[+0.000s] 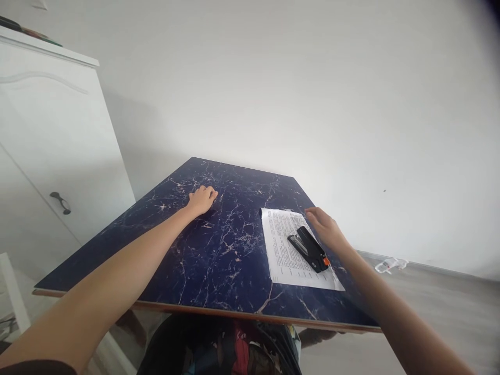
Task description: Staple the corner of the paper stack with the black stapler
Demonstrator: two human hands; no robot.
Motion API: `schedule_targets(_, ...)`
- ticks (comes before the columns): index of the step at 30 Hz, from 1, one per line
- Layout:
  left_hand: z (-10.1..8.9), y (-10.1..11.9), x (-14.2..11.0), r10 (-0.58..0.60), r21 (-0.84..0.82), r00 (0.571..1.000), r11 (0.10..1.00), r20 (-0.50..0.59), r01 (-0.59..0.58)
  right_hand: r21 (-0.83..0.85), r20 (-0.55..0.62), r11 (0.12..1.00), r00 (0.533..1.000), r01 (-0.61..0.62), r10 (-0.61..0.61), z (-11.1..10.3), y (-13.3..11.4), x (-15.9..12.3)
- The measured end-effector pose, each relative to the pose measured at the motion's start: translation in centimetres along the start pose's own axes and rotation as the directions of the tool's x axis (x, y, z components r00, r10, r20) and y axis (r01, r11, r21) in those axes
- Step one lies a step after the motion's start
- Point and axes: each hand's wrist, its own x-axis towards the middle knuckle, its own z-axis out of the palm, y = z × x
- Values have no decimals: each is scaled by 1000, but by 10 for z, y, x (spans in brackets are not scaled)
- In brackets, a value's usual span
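A printed sheet of paper (279, 260) lies on the right part of the table, with its far left corner curled up. On top of it a black stapler (310, 249) rests at a slant, an orange piece at its near end. My right hand (324, 225) is just beyond the stapler, over the sheet's right edge, fingers loosely bent and apart from the stapler. Farther left, my left hand (203, 199) is palm down at the tabletop, its fingers curled under. Whatever those fingers hold, if anything, is hidden.
The dark blue marbled table (234, 234) reaches toward a white wall (292, 94). A white cabinet (66, 130) with a dark handle (60, 203) stands at the left. Some clear plastic (390, 264) lies on the grey floor (441, 302) at the right.
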Motion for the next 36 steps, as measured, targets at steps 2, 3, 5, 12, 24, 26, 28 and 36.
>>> schedule_targets(2,-1,0,-1,-1,4,1000,1000,2,1,-56,22,997,998,55,-53,13,14,30)
schedule_targets(3,-1,0,-1,2,1,1000,1000,5,-2,-83,60,991,993,103,-98,23,20,43)
schedule_targets(5,-2,-1,-2,9,-16,1000,1000,9,-9,-142,198,970,965,199,-169,47,29,64)
schedule_targets(12,-5,-13,8,-31,-172,996,985,-82,17,-404,314,898,948,177,-46,117,25,83)
schedule_targets(24,-25,-70,27,-291,-503,878,862,-380,68,-214,430,937,888,278,-165,214,-163,127)
schedule_targets(26,-29,-69,27,-302,-470,851,879,-429,76,-143,436,934,868,328,-237,233,-198,126)
schedule_targets(28,-34,-61,25,-237,-394,844,919,-482,33,-107,437,935,860,339,-262,249,-227,123)
schedule_targets(36,-47,-13,10,-15,-257,852,956,-523,-140,85,340,884,820,460,-459,255,-270,116)
